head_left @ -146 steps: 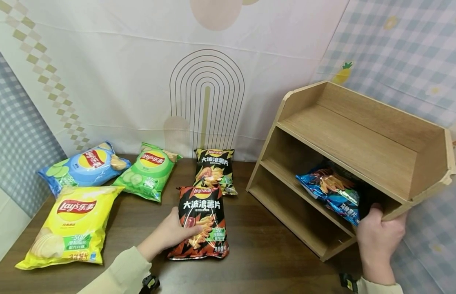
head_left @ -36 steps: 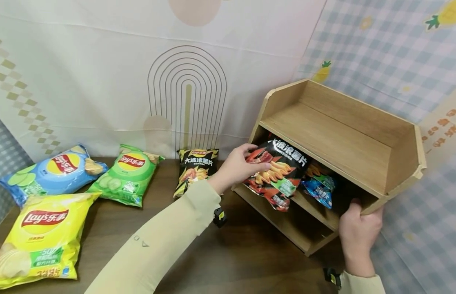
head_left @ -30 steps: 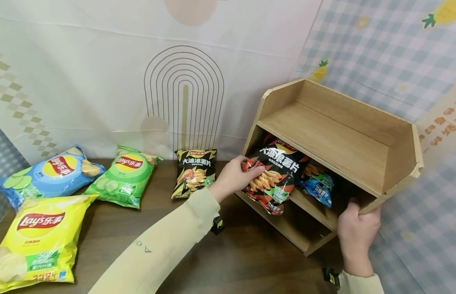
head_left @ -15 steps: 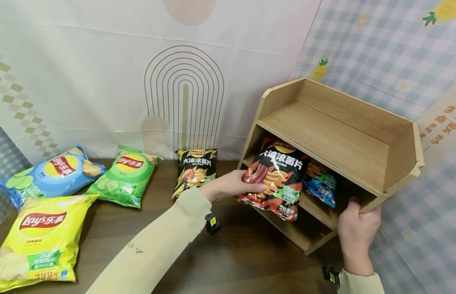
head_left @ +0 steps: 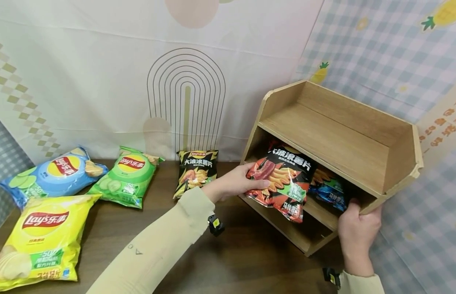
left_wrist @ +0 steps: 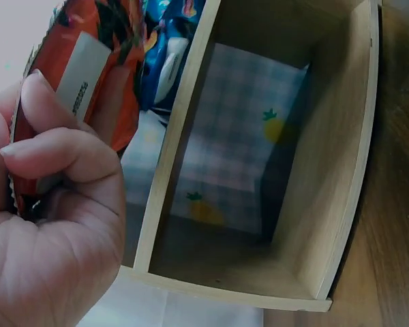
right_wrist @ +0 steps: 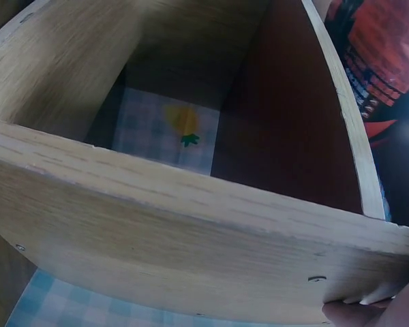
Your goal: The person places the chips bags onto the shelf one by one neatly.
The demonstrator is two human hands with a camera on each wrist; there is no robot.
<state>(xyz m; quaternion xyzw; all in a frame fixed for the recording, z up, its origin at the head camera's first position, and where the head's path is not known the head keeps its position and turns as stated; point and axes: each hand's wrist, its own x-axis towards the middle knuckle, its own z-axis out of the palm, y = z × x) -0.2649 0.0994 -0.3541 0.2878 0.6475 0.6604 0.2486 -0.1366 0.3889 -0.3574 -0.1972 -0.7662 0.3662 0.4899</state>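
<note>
My left hand pinches the left edge of a black and red bag of chips, its thumb on the front. The bag's upper end is inside the middle compartment of a wooden shelf; its lower end sticks out at the front. Beside it, partly hidden, a blue bag of chips lies in the same compartment. In the left wrist view the fingers curl round the bag's edge. My right hand grips the shelf's right side panel, the thumb at its front edge and the other fingers mostly hidden.
On the dark wooden table stand a black and yellow bag of chips, a green bag, a light blue bag and a yellow bag. A printed cloth hangs behind. The shelf's bottom compartment shows below the bags.
My left hand has carried the black and red bag from the table to the shelf. Over the last second the bag shifts slightly right, covering more of the blue bag. My right hand stays on the shelf.
</note>
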